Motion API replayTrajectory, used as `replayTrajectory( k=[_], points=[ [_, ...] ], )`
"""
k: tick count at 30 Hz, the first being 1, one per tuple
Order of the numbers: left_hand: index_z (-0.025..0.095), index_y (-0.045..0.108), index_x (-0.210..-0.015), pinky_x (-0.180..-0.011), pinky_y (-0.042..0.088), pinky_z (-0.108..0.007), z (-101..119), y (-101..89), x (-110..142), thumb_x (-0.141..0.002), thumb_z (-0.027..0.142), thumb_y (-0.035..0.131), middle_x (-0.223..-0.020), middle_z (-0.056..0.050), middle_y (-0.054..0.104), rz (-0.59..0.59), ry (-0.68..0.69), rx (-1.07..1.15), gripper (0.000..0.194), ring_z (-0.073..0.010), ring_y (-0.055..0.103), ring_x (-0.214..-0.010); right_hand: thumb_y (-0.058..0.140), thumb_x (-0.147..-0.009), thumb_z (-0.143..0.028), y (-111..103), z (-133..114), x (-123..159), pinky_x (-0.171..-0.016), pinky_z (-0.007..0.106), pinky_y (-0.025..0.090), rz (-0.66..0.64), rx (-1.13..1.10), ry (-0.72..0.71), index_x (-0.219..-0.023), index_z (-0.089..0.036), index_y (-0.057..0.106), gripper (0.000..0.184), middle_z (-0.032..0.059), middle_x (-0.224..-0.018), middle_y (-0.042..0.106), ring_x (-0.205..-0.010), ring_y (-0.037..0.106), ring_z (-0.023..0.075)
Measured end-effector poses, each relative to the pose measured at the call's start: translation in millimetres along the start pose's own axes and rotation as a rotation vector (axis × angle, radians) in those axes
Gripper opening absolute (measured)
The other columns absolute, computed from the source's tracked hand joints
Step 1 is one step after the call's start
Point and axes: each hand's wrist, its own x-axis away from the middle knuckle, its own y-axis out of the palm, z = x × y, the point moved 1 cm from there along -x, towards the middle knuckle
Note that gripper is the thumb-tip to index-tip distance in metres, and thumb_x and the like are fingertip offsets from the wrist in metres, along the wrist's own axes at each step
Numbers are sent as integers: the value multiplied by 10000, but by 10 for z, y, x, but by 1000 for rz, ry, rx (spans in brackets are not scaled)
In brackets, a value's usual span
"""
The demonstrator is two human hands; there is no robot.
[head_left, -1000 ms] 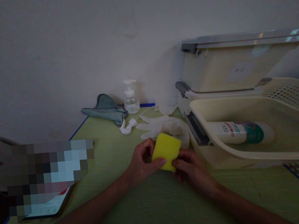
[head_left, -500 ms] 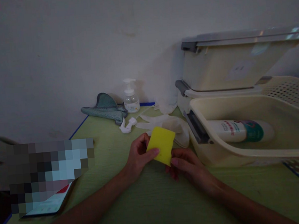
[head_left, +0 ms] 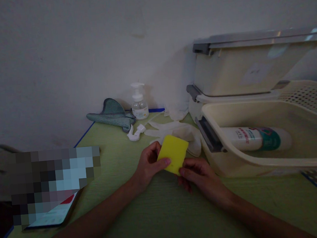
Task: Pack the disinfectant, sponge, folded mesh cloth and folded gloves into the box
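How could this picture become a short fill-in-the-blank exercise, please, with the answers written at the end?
1. The left hand and the right hand hold a pad whose colour is ____.
2. In the open cream bin, the bottle with a green band lies on its ____.
3. The pump bottle stands just to the ____ of the teal cloth.
4. The device with a lit screen lies on the ____ side of the table.

Missing words: yellow; side; right; left.
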Motion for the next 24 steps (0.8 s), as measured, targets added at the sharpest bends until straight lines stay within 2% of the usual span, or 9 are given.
replayTrajectory(
  k=[8,12,15,17,21,22,24],
  points=[
    [132,597,-730,-431,311,-189,72,46,-7,-505,327,775,-674,-25,575,-13,-278,169,348,-92,469,-527,517,-823,-500,11,-38,38,-498,218,349,-7,91,-144,-660,-184,501,356,-27,-588,478,-518,423,88],
    [138,617,-728,-452,359,-198,94,61,-9,-496,288,770,-660,-25,580,-29,-315,244,316,-100,489,-534,484,-856,-471,-4,-21,25,-485,221,336,7,174,-221,-657,-197,467,339,-30,-580,469,-510,405,95],
    [154,610,-722,-531,428,-231,90,51,-18,-495,259,764,-690,-21,599,12,-295,266,294,-120,528,-580,529,-847,-388,-7,-17,22,-495,230,317,37,263,-282,-624,-201,462,299,-35,-565,448,-519,396,101],
    [161,594,-701,-563,442,-244,84,39,-29,-498,246,760,-694,-13,601,50,-267,263,276,-129,543,-601,541,-853,-324,19,-87,77,-518,242,332,30,445,-419,-624,-198,502,263,-21,-580,482,-545,434,112],
    [161,588,-711,-613,456,-257,82,17,-57,-519,238,750,-735,-16,616,93,-215,254,263,-143,568,-658,437,-913,-167,95,-451,419,-532,274,370,6,1100,-956,-694,-212,595,274,7,-578,586,-533,508,132],
    [159,594,-723,-612,455,-256,83,14,-64,-520,239,751,-743,-18,619,97,-212,258,269,-145,570,-663,440,-905,-141,74,-557,526,-582,287,399,35,1223,-948,-761,-221,616,241,19,-628,625,-586,549,146],
    [157,600,-737,-582,445,-245,86,11,-74,-516,240,758,-738,-18,618,100,-219,267,284,-143,565,-649,498,-878,-147,-59,-758,737,-692,303,426,262,1343,-1002,-912,-237,613,150,40,-756,671,-722,595,176]
  ],
)
